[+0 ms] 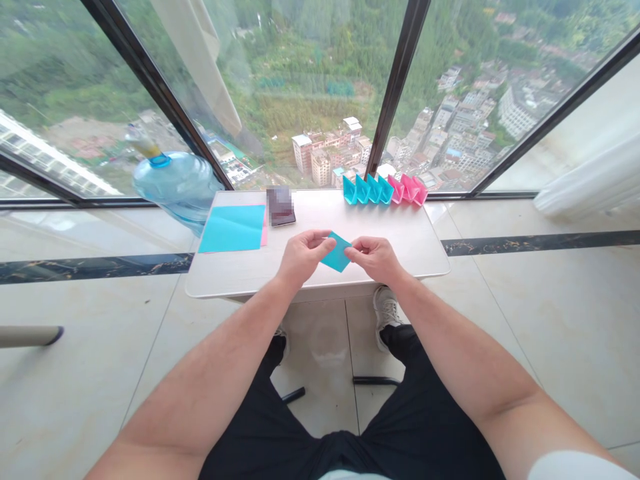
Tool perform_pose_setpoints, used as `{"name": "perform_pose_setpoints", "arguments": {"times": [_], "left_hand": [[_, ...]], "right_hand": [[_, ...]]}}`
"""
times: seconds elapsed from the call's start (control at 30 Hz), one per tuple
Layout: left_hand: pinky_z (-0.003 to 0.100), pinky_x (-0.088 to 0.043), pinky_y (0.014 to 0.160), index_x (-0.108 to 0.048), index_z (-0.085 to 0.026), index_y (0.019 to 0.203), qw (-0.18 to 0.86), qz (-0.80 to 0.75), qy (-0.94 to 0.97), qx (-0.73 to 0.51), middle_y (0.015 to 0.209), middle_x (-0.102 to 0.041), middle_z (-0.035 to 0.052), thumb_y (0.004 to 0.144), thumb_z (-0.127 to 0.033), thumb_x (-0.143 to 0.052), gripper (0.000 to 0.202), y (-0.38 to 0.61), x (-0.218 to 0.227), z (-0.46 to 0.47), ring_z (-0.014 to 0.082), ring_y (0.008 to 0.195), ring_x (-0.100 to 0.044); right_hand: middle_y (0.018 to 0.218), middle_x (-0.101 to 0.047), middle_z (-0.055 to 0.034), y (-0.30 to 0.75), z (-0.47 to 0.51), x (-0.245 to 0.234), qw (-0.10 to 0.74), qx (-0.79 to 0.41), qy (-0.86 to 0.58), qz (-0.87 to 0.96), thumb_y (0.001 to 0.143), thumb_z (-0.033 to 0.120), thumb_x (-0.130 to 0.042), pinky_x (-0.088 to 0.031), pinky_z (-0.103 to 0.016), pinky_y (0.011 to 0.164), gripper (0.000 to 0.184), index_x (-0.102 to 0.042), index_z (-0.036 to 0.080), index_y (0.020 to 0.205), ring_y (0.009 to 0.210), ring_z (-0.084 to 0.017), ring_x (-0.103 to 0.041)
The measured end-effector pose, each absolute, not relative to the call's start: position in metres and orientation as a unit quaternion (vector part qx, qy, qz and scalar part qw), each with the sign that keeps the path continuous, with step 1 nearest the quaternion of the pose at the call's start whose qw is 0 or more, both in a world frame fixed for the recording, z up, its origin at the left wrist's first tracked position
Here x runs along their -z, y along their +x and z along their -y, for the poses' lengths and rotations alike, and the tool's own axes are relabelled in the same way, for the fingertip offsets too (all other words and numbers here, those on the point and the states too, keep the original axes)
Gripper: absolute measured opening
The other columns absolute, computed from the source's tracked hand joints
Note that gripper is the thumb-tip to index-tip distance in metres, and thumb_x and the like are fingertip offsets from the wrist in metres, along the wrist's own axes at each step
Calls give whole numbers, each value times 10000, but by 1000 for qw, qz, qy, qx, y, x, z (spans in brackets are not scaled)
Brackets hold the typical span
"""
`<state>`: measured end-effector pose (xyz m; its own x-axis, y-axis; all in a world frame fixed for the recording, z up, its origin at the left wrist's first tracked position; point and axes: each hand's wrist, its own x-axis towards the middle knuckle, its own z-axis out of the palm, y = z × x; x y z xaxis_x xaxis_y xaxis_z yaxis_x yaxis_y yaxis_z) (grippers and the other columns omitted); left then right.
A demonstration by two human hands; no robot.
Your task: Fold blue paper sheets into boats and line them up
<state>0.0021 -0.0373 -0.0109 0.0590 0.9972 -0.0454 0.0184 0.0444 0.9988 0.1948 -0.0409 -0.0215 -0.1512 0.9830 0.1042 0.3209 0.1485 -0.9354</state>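
Note:
A small folded piece of blue paper [337,253] is held just above the white table [420,247] near its front edge. My left hand [301,255] pinches its left side and my right hand [376,256] pinches its right side, both closed on it. A stack of flat blue paper sheets [233,228], with a pink sheet edge showing beneath, lies at the table's left. Several folded blue paper pieces [367,189] and folded pink paper pieces [409,189] stand in a row at the far edge.
A dark phone [281,206] lies at the table's back middle. A large blue water jug [176,185] rests on the floor by the window at left. Tall glass windows rise right behind the table. My legs and a shoe [385,313] are under it.

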Motion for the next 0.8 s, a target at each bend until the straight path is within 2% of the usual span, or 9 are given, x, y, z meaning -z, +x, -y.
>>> {"name": "perform_pose_setpoints", "arguments": {"times": [0.13, 0.3, 0.8], "left_hand": [[322, -552, 709, -756, -147, 909, 521, -516, 476, -485, 868, -775, 74, 648, -432, -847, 397, 5, 13, 38, 218, 786, -696], [280, -505, 621, -757, -160, 807, 484, -521, 504, -491, 742, -739, 34, 693, -382, -798, 253, 6, 12, 41, 174, 679, -650], [263, -485, 592, -748, -161, 765, 476, -533, 497, -492, 691, -713, 17, 703, -334, -770, 186, 9, 9, 44, 154, 634, -616]], "right_hand": [[638, -652, -15, 191, 43, 21, 403, -387, -517, 649, 778, 427, -688, -429, -265, 591, 285, -664, 173, 653, 612, -138, -554], [647, -656, -18, 189, 43, 22, 395, -405, -518, 642, 787, 456, -668, -439, -267, 594, 307, -669, 174, 666, 621, -146, -564], [579, -561, 13, 188, 44, 20, 386, -400, -525, 645, 774, 436, -654, -347, -255, 532, 302, -651, 165, 642, 569, -114, -456]]}}
